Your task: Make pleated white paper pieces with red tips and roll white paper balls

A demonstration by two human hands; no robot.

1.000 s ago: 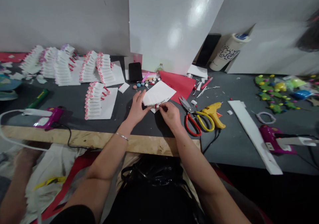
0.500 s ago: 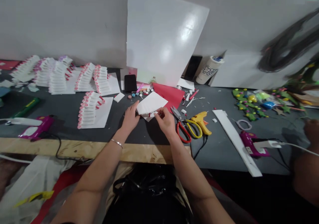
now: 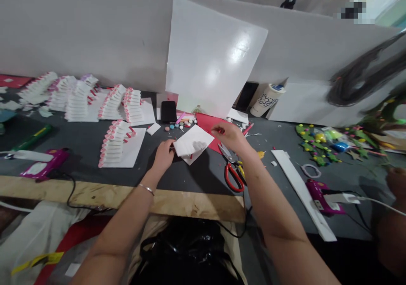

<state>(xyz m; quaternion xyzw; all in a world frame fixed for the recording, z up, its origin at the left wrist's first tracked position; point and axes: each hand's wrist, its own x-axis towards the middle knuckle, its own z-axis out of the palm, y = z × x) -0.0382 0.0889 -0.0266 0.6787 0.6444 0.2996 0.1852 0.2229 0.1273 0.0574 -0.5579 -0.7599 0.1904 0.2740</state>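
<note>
My left hand (image 3: 164,154) is closed on the left edge of a folded white card (image 3: 194,139) with a raised white layer. A small dark red bit shows at the card's lower edge, and the card's far side lies on the dark table. Just right of the card, my right hand (image 3: 229,133) is above a red sheet (image 3: 206,121), fingers loosely curled and apart, with nothing visible in them. Red-handled scissors (image 3: 234,177) lie below this hand. My right forearm mostly hides a yellow glue gun (image 3: 261,154).
Left stand white cards with pink-tipped pleated strips (image 3: 116,143) and a purple power socket (image 3: 46,164). At the back are a black phone (image 3: 168,111), a leaning white board (image 3: 215,56) and a patterned cup (image 3: 266,101). A white strip (image 3: 303,194) and another person's hand (image 3: 396,179) are right.
My right hand has left the card's lower edge and moved up and right over the red sheet. My left hand stays on the card. The view has tilted up slightly.
</note>
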